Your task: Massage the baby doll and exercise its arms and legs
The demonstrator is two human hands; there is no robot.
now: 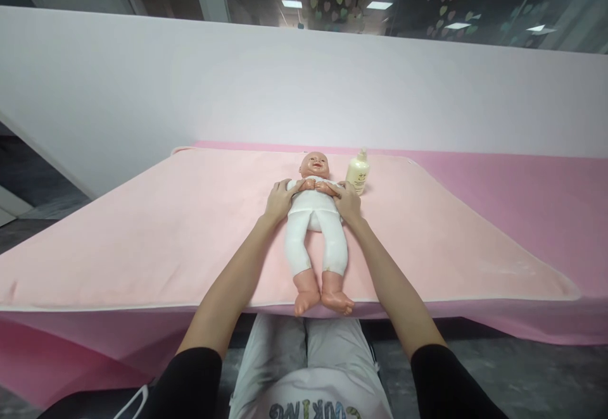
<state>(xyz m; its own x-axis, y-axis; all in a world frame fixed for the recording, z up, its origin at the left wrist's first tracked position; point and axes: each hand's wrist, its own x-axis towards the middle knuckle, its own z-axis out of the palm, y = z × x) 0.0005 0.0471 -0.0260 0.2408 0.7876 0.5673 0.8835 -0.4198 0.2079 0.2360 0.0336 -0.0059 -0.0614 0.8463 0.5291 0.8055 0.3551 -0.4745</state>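
A baby doll [313, 207] with a white cloth body lies on its back on a peach mat [213, 216], head away from me and feet at the near edge. Its two hands meet over its chest. My left hand [281, 199] is closed around the doll's arm on the left side, near the wrist. On the other side my right hand [348, 200] grips the other arm in the same way, thumb towards the doll's hand. Just beyond my right hand stands a pale yellow pump bottle [358, 172], upright.
Under the mat is a pink table cover [522, 197] that hangs over the front edge. A white partition [294, 90] rises behind the table, with dark glass above it. My legs [304, 349] are below the near edge.
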